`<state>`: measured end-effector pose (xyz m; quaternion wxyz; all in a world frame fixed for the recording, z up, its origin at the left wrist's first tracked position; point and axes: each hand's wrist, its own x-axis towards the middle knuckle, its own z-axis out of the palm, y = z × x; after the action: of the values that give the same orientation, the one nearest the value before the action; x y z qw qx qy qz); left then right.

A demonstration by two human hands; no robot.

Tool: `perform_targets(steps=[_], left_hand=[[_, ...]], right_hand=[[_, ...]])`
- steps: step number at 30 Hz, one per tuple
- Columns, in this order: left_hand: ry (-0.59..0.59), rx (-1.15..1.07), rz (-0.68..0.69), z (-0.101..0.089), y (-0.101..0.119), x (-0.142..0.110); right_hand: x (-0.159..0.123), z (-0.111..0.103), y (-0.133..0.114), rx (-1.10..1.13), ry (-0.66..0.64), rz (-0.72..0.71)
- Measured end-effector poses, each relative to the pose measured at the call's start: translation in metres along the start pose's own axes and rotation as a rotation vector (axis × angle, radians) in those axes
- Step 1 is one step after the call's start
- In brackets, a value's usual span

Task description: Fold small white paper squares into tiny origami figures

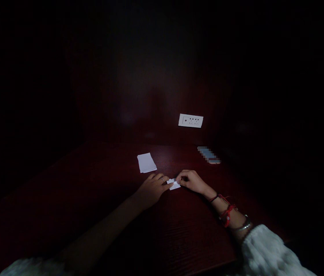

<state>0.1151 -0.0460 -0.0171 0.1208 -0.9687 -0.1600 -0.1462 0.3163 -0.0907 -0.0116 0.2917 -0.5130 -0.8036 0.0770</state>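
A small piece of white paper (175,186) lies on the dark red table between my two hands; it looks folded, though creases are hard to make out. My left hand (153,189), with a ring on one finger, holds its left side, thumb on the near part and fingertips at the far edge. At the right side, the bent fingers of my right hand (192,181) pinch the paper, their tips partly hiding it. Just beyond my left hand rests a stack of white paper sheets (147,163), slightly uneven at its edges.
A phone (208,155) with a blurred-out screen lies at the back right of the table (196,230). Low on the wall behind is a white socket panel (191,120). The table's front edge shows at the lower right; the surroundings are very dark.
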Motion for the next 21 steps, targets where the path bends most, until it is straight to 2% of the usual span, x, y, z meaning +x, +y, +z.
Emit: perform_targets(steps=[7, 12, 15, 21], left_hand=[[-0.048, -0.037, -0.102, 0.005, 0.007, -0.009], [0.037, -0.078, -0.151, 0.006, 0.016, -0.006], [0.077, -0.083, -0.147, 0.007, 0.019, -0.001], [0.021, -0.093, -0.062, 0.004, 0.017, 0.000]], right_hand=[[-0.003, -0.005, -0.001, -0.052, -0.056, -0.107], [-0.004, -0.007, -0.005, -0.133, -0.092, -0.165], [-0.004, -0.008, -0.007, -0.168, -0.111, -0.179], [-0.006, -0.009, -0.009, -0.212, -0.144, -0.190]])
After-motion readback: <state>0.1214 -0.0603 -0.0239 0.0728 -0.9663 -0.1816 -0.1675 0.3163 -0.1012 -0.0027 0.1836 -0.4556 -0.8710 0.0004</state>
